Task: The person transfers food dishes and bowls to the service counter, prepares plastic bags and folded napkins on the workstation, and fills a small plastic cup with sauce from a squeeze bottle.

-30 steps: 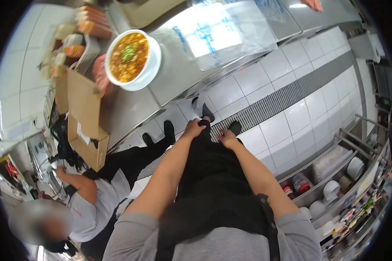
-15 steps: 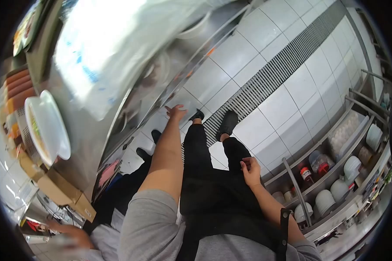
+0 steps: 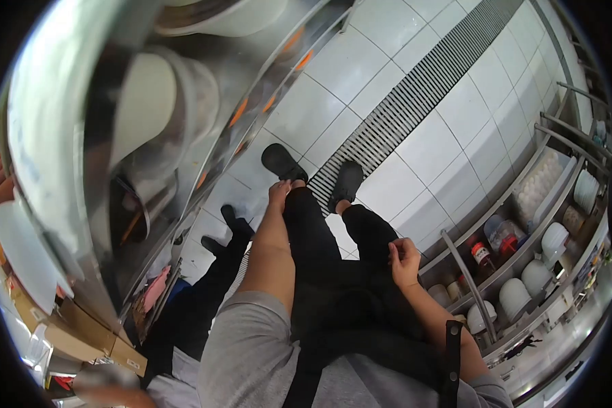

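Note:
My left hand (image 3: 279, 194) hangs low over the floor, beside my leg and close to my left shoe (image 3: 282, 162). Its fingers are loose, and no object shows in them. To the right, by the thigh of my black trousers (image 3: 367, 234), hangs my right hand (image 3: 406, 264). Its fingers are gently bent and apart, holding nothing I can see. A black apron (image 3: 360, 306) covers my front. Left of my left arm is a metal shelf unit with a large white tub (image 3: 143, 102) inside.
At left stand a white plate (image 3: 24, 255) and a cardboard box (image 3: 95, 333). Another person's dark trouser leg (image 3: 190, 306) is close on my left. A floor drain grate (image 3: 415, 88) crosses white tiles. At right, a rack holds bowls (image 3: 513, 299), a red-capped jar (image 3: 481, 255) and eggs (image 3: 540, 180).
My left hand has drawn in from its outstretched reach to beside my leg. My left foot has come forward into view. The counter and shelf look nearer; the right hand stays low.

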{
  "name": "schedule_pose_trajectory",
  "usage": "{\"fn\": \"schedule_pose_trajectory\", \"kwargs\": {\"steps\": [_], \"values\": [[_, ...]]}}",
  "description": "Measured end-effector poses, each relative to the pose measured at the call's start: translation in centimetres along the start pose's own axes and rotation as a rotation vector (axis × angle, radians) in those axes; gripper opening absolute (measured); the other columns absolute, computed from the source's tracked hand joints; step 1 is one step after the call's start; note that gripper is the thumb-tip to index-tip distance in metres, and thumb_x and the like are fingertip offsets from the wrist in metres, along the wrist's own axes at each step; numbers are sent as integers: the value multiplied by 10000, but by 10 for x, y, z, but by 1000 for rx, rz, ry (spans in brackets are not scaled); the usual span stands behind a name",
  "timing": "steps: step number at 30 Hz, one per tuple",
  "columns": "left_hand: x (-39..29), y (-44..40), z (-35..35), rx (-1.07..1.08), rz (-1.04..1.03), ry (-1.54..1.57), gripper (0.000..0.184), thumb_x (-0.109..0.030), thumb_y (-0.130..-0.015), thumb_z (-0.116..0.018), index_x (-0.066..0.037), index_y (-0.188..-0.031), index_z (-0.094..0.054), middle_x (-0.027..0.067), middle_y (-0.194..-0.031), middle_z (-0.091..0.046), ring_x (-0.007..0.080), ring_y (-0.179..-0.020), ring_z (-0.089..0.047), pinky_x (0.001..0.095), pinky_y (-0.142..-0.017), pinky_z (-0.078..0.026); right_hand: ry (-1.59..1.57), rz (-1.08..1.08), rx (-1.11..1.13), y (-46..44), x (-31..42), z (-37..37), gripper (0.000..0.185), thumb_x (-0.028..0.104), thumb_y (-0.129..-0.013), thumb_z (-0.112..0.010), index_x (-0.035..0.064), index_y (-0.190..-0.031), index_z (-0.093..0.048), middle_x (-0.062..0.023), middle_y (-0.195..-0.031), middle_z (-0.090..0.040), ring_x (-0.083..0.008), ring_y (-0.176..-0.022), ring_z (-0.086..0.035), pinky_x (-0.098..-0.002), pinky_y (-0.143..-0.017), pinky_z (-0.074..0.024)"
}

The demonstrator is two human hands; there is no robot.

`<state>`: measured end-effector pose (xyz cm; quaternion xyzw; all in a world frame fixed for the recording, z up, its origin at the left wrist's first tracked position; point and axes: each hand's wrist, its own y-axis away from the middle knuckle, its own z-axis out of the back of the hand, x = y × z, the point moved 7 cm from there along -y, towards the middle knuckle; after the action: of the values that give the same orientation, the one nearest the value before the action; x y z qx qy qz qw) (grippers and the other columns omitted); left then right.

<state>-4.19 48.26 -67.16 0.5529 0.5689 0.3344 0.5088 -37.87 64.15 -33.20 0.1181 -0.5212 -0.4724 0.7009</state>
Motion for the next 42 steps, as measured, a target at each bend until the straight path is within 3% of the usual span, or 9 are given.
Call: {"fn": "schedule_pose_trajectory", "kwargs": {"steps": [2,3,5,8,16,22,30,34,42], "values": [[-9,52,42,-777,-115,-863,418,-325,-876,-634,-43,-1186,-645,209,-1199,-642,335,-1136,-605,422,-972,-458,73,86,13,2,12,-4,134,78,-911,-650,-5,-837,-575,-69,-736,-534,-119,-566,-557,-255,-506,-430],[6,69,53,-796,-106,-841,418,-325,-876,-634,-43,-1186,-645,209,-1199,-642,335,-1136,-605,422,-972,-458,101,77,34,4,15,-7,135,85,-912,-647,-7,-837,-581,-80,-754,-542,-149,-587,-560,-274,-533,-432],[66,92,72,-607,-143,-975,465,-375,-877,-614,-29,-1188,-637,262,-1213,-609,376,-1118,-602,428,-972,-461,167,178,79,6,27,-16,136,86,-923,-635,-8,-840,-583,-71,-754,-550,-135,-572,-537,-269,-523,-422],[107,164,58,-626,381,-422,483,-390,-874,-637,-18,-1182,-639,281,-1211,-602,426,-1006,-631,443,-846,-519,183,260,93,10,54,-31,142,87,-931,-629,-11,-836,-587,-55,-739,-551,-120,-554,-490,-276,-523,-397],[83,159,73,-504,34,-699,487,-371,-853,-703,-83,-1238,-625,225,-1097,-659,343,-952,-659,417,-817,-517,-51,-59,146,-6,38,-27,123,103,-915,-648,-8,-912,-594,-64,-813,-593,-128,-672,-600,-269,-605,-514],[244,182,3,-78,242,-50,431,-319,-874,-668,-141,-1263,-611,94,-1042,-697,280,-877,-644,510,-708,-513,640,680,568,36,96,-32,415,259,-823,-749,9,-1121,-604,-160,-1240,-546,-361,-1005,-617,-433,-891,-516],[202,234,35,-552,236,-222,531,-328,-796,-742,32,-1172,-633,192,-1088,-681,306,-1011,-645,439,-850,-514,839,14,663,32,36,-34,1300,575,-560,-863,160,-1546,-125,-389,-1384,-329,-524,-1203,-479,-501,-1027,-431],[185,163,116,-691,172,-327,624,-271,-790,-755,4,-1285,-491,135,-990,-608,273,-863,-586,434,-677,-522,876,65,589,35,27,-53,1280,507,-565,-874,189,-1547,-115,-372,-1376,-351,-520,-1168,-502,-497,-1005,-448],[137,-21,175,-516,38,-270,708,-287,-799,-749,-23,-1378,-437,138,-1272,-573,282,-1153,-532,423,-939,-431,839,74,392,67,-2,-51,1138,299,-582,-839,225,-1527,-208,-319,-1454,-268,-488,-1228,-432,-533,-999,-407]]}}
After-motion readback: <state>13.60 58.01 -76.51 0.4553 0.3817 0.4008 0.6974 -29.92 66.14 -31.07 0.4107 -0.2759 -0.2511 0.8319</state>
